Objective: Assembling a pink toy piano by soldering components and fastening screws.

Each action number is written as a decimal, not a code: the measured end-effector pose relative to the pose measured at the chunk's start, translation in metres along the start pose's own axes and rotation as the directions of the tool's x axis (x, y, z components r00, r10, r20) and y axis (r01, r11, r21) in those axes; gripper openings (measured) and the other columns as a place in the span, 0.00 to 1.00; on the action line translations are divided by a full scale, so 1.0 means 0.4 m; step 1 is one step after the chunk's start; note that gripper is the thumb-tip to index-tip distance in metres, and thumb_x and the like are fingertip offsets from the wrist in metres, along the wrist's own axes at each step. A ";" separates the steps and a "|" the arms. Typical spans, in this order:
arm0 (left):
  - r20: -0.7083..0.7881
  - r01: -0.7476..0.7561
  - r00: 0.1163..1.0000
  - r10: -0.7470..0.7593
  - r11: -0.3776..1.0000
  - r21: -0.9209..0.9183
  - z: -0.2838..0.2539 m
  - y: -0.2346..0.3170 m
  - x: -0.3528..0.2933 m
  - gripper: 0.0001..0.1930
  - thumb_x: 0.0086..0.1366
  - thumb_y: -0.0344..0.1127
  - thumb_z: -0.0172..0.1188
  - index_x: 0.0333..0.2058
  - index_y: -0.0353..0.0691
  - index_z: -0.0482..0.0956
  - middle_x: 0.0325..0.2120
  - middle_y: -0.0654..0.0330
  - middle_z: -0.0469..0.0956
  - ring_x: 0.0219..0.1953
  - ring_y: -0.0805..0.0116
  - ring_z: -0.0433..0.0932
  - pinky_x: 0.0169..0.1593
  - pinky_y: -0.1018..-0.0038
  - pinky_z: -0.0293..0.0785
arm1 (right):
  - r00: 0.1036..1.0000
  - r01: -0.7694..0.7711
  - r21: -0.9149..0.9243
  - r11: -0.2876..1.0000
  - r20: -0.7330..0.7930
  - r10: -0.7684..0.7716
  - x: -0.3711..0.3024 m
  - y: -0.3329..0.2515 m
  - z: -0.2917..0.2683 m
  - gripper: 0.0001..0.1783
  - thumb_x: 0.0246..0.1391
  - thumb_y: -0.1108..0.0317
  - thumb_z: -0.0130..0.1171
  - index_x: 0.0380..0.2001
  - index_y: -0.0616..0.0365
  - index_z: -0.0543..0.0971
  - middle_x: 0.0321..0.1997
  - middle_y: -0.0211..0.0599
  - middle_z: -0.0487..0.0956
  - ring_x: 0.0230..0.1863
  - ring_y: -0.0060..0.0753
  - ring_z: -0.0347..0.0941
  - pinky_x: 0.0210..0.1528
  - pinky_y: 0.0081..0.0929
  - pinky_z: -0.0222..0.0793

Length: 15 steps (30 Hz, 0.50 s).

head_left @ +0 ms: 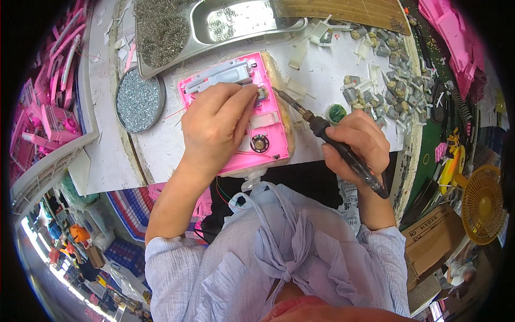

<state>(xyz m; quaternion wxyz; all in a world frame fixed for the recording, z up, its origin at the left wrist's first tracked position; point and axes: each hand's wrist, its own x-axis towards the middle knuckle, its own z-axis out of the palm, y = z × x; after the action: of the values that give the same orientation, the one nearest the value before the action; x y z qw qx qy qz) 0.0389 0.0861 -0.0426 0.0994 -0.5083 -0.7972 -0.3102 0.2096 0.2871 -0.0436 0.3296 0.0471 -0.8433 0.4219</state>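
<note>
A pink plastic housing (pixel 272 131) lies on a padded, plastic-wrapped block (pixel 285 107) in front of me. It carries a grey plastic piece (pixel 220 76), a small round speaker (pixel 260 143), a whitish block (pixel 265 119) and thin red wires. My left hand (pixel 217 121) rests over the housing, thumb and fingertips pinched beside a small metal part (pixel 262 94). What sits between those fingertips is hidden. In my right hand (pixel 360 144) is a black-handled soldering iron (pixel 335 139), slanting up and left. Its tip is by the housing's right edge; contact cannot be told.
Left of the housing stands a round dish of small screws (pixel 140 101). A metal tray (pixel 236 32) with many small metal pieces is at the back. Several small motors (pixel 394 88) are heaped at right, near a green round item (pixel 336 112). A yellow fan (pixel 483 204) stands far right.
</note>
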 end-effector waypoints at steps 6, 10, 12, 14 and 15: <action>0.002 0.003 1.000 -0.003 1.000 0.021 0.010 0.009 0.006 0.11 0.53 0.25 0.72 0.37 0.38 0.86 0.30 0.59 0.81 0.31 0.62 0.81 0.34 0.69 0.77 | 1.000 -0.010 0.002 1.000 0.012 0.010 0.004 0.001 0.008 0.18 0.39 0.78 0.74 0.38 0.59 0.83 0.23 0.34 0.73 0.22 0.35 0.70 0.24 0.28 0.64; 0.022 0.011 1.000 -0.012 0.999 0.049 0.010 0.012 0.006 0.11 0.53 0.25 0.72 0.37 0.38 0.86 0.31 0.59 0.81 0.31 0.61 0.81 0.34 0.69 0.77 | 1.000 -0.006 0.019 1.000 0.005 0.006 0.005 0.005 0.016 0.18 0.38 0.78 0.74 0.37 0.59 0.83 0.23 0.33 0.73 0.22 0.35 0.70 0.23 0.28 0.64; 0.037 0.016 0.999 -0.018 0.998 0.055 0.006 0.015 0.008 0.11 0.53 0.25 0.72 0.37 0.38 0.86 0.31 0.59 0.82 0.31 0.61 0.81 0.34 0.69 0.77 | 1.000 -0.003 0.015 1.000 0.004 0.003 0.009 0.005 0.019 0.18 0.38 0.78 0.74 0.37 0.59 0.83 0.23 0.33 0.73 0.21 0.35 0.70 0.23 0.28 0.64; 0.037 0.014 0.999 -0.016 0.999 0.049 0.005 0.014 0.008 0.11 0.53 0.25 0.72 0.37 0.38 0.86 0.31 0.59 0.82 0.31 0.61 0.81 0.34 0.69 0.76 | 1.000 0.001 0.015 1.000 0.000 -0.001 0.011 0.007 0.024 0.18 0.38 0.78 0.74 0.37 0.59 0.83 0.23 0.33 0.74 0.21 0.34 0.70 0.23 0.28 0.63; 0.036 0.012 0.999 -0.014 0.999 0.046 0.005 0.013 0.007 0.11 0.53 0.25 0.72 0.37 0.38 0.86 0.31 0.59 0.82 0.31 0.61 0.81 0.34 0.69 0.76 | 1.000 0.004 0.015 1.000 -0.001 -0.004 0.011 0.009 0.027 0.18 0.38 0.78 0.74 0.37 0.59 0.83 0.23 0.33 0.74 0.21 0.34 0.70 0.23 0.28 0.63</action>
<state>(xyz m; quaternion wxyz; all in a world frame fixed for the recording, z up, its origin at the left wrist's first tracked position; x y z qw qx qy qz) 0.0426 0.0910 -0.0407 0.0943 -0.5062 -0.8091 -0.2833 0.1996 0.2823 -0.0480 0.3304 0.0508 -0.8398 0.4276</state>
